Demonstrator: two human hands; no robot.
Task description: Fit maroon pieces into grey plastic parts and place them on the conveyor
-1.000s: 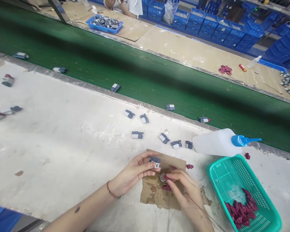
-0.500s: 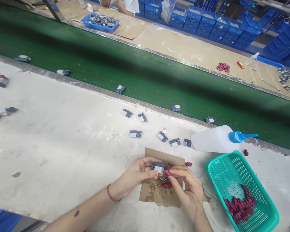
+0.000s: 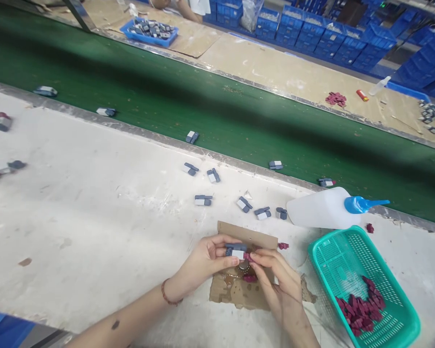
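My left hand (image 3: 212, 256) is closed on a small grey-and-white plastic part (image 3: 235, 251), held between thumb and fingers. Pinched in my right hand (image 3: 273, 275) is a small maroon plastic piece (image 3: 248, 257), which meets the right end of the grey-and-white part. Both hands are above a stained piece of cardboard (image 3: 246, 237). On the cardboard lie a round metal cap (image 3: 243, 267) and another maroon piece (image 3: 250, 279). A further maroon piece (image 3: 283, 246) rests just past the cardboard's right edge.
A green basket (image 3: 317, 256) of maroon pieces stands at right, below a white bottle (image 3: 317, 209) lying on its side. Several grey-and-white parts (image 3: 203, 200) lie beside the green conveyor belt (image 3: 148, 96), which carries more. Across it are a blue tray (image 3: 125, 30) and a person's arm (image 3: 188, 12).
My right hand has moved slightly left, bringing the maroon piece against the end of the grey-and-white part. Parts on the conveyor belt have travelled to the right.
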